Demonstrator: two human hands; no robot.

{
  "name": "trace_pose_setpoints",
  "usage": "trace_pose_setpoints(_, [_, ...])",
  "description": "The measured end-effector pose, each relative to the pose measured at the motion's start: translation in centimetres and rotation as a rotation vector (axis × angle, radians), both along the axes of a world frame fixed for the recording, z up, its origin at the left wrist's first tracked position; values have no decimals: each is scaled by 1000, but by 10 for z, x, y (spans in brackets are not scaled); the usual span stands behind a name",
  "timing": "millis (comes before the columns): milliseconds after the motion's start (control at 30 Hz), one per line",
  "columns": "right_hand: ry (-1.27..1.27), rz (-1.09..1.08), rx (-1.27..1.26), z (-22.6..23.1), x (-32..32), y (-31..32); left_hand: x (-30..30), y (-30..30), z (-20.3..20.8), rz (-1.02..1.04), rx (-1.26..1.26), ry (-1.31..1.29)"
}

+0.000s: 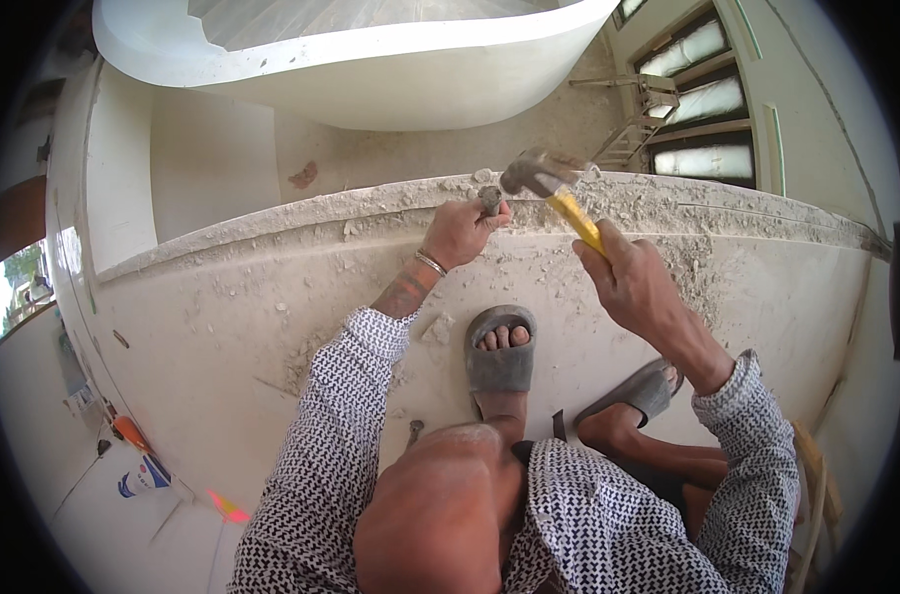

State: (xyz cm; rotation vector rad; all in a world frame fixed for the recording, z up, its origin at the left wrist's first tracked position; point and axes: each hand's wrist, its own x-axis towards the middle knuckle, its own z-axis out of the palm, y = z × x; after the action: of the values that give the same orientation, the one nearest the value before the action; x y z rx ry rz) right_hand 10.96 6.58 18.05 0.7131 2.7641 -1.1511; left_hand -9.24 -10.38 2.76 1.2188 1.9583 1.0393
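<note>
My left hand (457,234) is closed round a grey metal chisel (490,200), whose blunt top sticks up above the fingers. The chisel's lower end is hidden by the hand, which is at the rough ledge edge. In my right hand (633,282) is a claw hammer (575,220), gripped by its yellow handle. The hammer's head is up and to the right of the chisel top, apart from it in the picture and a little blurred. Broken mortar and rubble (658,213) lie along the chipped edge (371,210) around both hands.
My sandalled foot (500,366) is on the dusty slab just behind the chisel. Past the edge lies a lower floor with a curved white wall (410,84) and a wooden stand (633,129). An orange-handled tool (130,432) is at the left, wooden pieces (816,475) at the lower right.
</note>
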Motion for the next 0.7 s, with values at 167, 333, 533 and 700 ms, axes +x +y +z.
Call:
trace_pose_setpoints(167, [45,-280,-132,29,-19,6,0,-4,-4,10,18,-8])
trace_pose_setpoints(333, [54,-303,-109,47,-19,21,-14,-8,0,54,1,87])
trace_pose_setpoints(533, [67,-282,-104,43,-10,18,-39,-14,25,153,78,-201])
trace_pose_setpoints(700, [56,-179,-105,44,-20,12,-38,-12,32,32,-64,-215])
